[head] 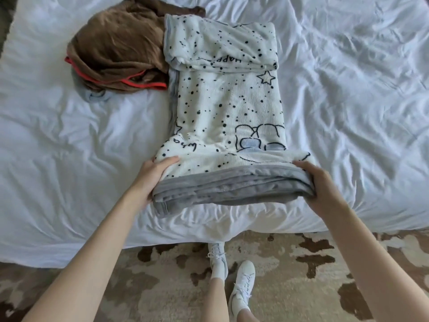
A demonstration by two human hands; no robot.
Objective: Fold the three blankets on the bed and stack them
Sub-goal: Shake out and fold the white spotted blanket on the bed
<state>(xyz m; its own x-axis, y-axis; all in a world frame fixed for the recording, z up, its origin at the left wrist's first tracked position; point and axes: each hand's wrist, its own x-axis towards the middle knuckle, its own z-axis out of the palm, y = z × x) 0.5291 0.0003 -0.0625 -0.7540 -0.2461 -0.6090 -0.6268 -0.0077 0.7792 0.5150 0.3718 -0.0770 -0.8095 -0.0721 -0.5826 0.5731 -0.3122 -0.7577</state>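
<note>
As it lies on the white bed point(69, 135), blanket point(220, 101): white, black dots and stars, grey backing, folded into a long strip; left grip point(153, 177) and right grip point(318, 182) each clamped on its near end.

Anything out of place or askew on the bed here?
The brown blanket lies crumpled left of the starry blanket, a grey-blue cloth poking out beneath it. The left hand and right hand grip the starry blanket's near end; nothing looks damaged.

rug point(162, 275): beige with dark brown blotches | sneakers point(242, 287): white, laced, both standing on rug
</note>
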